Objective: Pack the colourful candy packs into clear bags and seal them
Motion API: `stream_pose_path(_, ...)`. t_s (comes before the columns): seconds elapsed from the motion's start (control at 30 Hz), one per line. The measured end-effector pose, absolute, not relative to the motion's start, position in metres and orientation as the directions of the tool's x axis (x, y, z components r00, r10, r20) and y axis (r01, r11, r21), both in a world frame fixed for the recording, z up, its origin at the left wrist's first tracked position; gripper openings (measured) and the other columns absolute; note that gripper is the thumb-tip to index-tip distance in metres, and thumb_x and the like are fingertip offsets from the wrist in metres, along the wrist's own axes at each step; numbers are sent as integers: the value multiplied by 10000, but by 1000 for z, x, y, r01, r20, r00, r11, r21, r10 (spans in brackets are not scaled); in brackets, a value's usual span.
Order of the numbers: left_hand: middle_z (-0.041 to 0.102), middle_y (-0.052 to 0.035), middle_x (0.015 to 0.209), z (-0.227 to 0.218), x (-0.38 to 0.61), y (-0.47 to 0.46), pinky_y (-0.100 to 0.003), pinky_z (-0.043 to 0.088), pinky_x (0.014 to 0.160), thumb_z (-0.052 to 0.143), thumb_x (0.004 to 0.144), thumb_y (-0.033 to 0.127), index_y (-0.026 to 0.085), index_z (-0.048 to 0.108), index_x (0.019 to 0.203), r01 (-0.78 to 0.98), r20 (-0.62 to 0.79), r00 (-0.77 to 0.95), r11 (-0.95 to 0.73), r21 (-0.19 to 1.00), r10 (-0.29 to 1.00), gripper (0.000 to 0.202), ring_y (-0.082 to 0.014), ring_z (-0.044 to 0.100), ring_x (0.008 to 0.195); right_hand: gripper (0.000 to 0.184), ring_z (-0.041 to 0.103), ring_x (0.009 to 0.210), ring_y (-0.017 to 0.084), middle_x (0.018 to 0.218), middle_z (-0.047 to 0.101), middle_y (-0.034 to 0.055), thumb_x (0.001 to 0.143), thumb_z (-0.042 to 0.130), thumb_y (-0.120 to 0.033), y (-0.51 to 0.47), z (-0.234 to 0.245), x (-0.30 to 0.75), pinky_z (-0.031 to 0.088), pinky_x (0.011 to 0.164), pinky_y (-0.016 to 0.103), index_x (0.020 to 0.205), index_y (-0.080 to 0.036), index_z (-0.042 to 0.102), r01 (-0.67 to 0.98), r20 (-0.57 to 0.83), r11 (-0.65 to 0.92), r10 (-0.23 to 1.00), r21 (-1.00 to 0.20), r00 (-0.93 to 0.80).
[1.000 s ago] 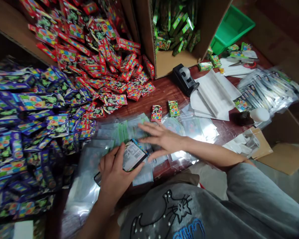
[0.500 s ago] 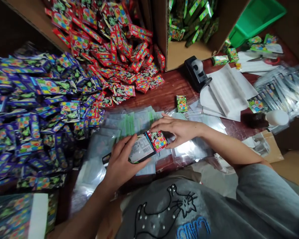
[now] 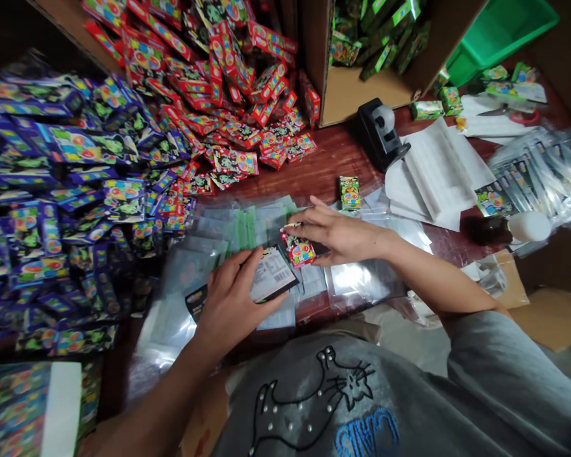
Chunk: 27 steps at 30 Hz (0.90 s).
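My left hand point(image 3: 235, 292) lies over a black-edged printed card point(image 3: 272, 273) with a white panel and a barcode. Its fingers are at the card's far edge and the thumb along the near edge; the palm covers the card's middle. At the card's right end, my right hand point(image 3: 340, 235) grips a small red printed box point(image 3: 297, 249) between thumb and fingers. Beneath both hands lie overlapping clear plastic bags point(image 3: 209, 244), some with green strips. A small green box point(image 3: 349, 193) stands apart, just beyond my right hand.
Piles of purple boxes point(image 3: 42, 209) and red boxes point(image 3: 233, 95) fill the left and back. A cardboard carton point(image 3: 361, 95) holds green boxes. A black tape dispenser point(image 3: 380, 136), white paper sheets point(image 3: 435, 171), a white-capped bottle point(image 3: 528, 226) and filled clear packs point(image 3: 547, 165) lie to the right.
My right hand has moved the red box a little away from me, toward the card's upper right corner. The left hand stays on the card, and the view has shifted slightly.
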<state>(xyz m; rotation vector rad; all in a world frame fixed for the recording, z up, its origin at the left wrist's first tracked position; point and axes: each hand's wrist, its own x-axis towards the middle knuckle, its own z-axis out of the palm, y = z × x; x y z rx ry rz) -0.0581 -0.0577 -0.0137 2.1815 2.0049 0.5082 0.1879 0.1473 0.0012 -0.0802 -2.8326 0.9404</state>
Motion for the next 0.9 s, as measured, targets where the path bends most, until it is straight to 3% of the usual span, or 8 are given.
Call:
stream_pose_path(0.33, 664, -179, 1438, -18, -52, -54, -519, 496, 1124, 803, 906, 505, 243, 465, 1642, 956, 161, -45, -4, 294, 986, 852, -384, 665, 1310, 662, 500, 1562, 372, 1630, 558, 252, 1021, 688, -288, 130, -1, 189, 242, 1359, 736, 1637, -132, 502, 25, 146, 787, 146, -616, -978)
stream_pose_path(0.4, 668, -179, 1428, -21, -54, -53, -527, 494, 1125, 801, 906, 509, 245, 479, 1643, 954, 162, 5, -53, 296, 987, 847, -384, 667, 1297, 750, 402, 1655, 347, 1729, 452, 267, 1044, 682, -297, 122, -10, 186, 239, 1383, 679, 1713, -133, 384, -12, 135, 753, 103, -658, -985)
stream_pose_path(0.47, 666, -178, 1433, -23, -55, -49, -537, 493, 1128, 777, 931, 521, 261, 515, 1632, 949, 162, 37, -86, 305, 986, 793, -387, 658, 1313, 954, 210, 1745, 318, 1834, 232, 276, 1045, 716, -374, 112, -21, 182, 219, 1405, 612, 1789, -151, 162, -9, 119, 724, 101, -690, -988)
stream_pose_path(0.53, 629, -189, 1520, -24, -55, -45, -562, 489, 1125, 731, 976, 520, 290, 565, 1612, 952, 140, 53, -92, 293, 989, 697, -407, 640, 1354, 1180, 12, 1770, 314, 1861, 2, 292, 1021, 749, -496, 108, -30, 181, 197, 1409, 588, 1793, -148, -73, 27, 132, 719, 164, -694, -978)
stream_pose_path(0.6, 552, -189, 1652, -26, -53, -40, -618, 475, 1122, 676, 1020, 507, 322, 596, 1600, 962, 87, 89, -108, 249, 992, 614, -444, 616, 1395, 1300, -92, 1761, 341, 1849, -110, 300, 992, 738, -627, 117, -33, 187, 146, 1402, 631, 1771, -139, -179, 131, 164, 742, 310, -658, -936)
stream_pose_path(0.73, 438, -176, 1768, -32, -48, -32, -755, 387, 1158, 563, 1085, 468, 339, 553, 1638, 977, 15, 149, -149, 153, 989, 568, -487, 518, 1518, 1272, -13, 1747, 472, 1865, 7, 279, 922, 761, -698, 178, -28, 224, -29, 1339, 790, 1799, -146, 22, 518, 100, 715, 626, -469, -773)
stream_pose_path(0.83, 408, -198, 1779, -32, -47, -28, -787, 339, 1189, 540, 1090, 456, 306, 531, 1653, 980, 2, 155, -154, 128, 988, 583, -494, 455, 1574, 1093, 233, 1677, 540, 1774, 348, 312, 852, 850, -464, 221, -24, 251, -31, 1297, 858, 1732, -97, 316, 636, -53, 696, 660, -333, -750)
stream_pose_path(0.9, 433, -214, 1762, -27, -47, -28, -762, 376, 1180, 560, 1072, 446, 276, 549, 1638, 977, -7, 160, -158, 141, 987, 591, -498, 509, 1521, 924, 442, 1544, 524, 1597, 573, 282, 824, 854, -392, 230, -20, 253, 27, 1293, 864, 1626, -110, 490, 634, -64, 709, 649, -310, -758)
